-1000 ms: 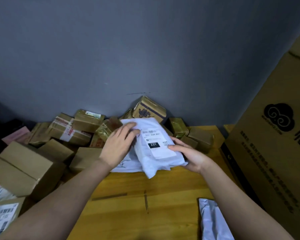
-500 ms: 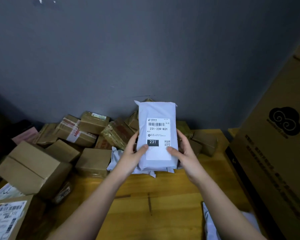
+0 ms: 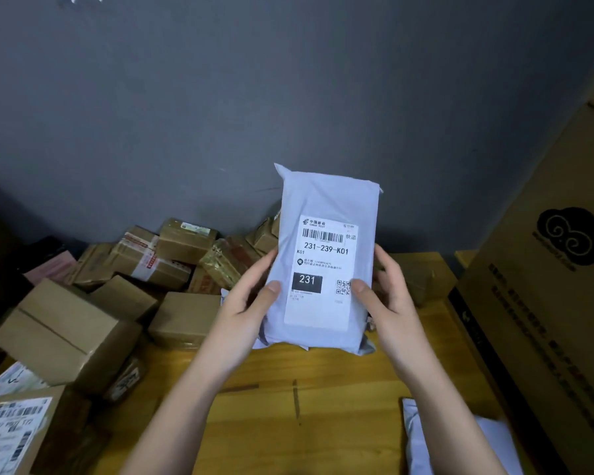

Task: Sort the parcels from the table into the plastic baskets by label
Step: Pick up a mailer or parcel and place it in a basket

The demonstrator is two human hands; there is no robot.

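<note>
A white poly-mailer parcel (image 3: 326, 200) stood upright, lifted clear of the wooden table (image 3: 323, 389), its printed label (image 3: 323, 272) facing the person. The label read 231-239-K01, with a black box marked 231 and a small QR code just between the two thumbs. The left hand (image 3: 244, 313) and right hand (image 3: 388, 303) gripped its lower long edges, thumbs in front, fingers behind. Behind the grip and out to its left, brown cardboard parcels (image 3: 172, 255) lay heaped on the table.
</note>
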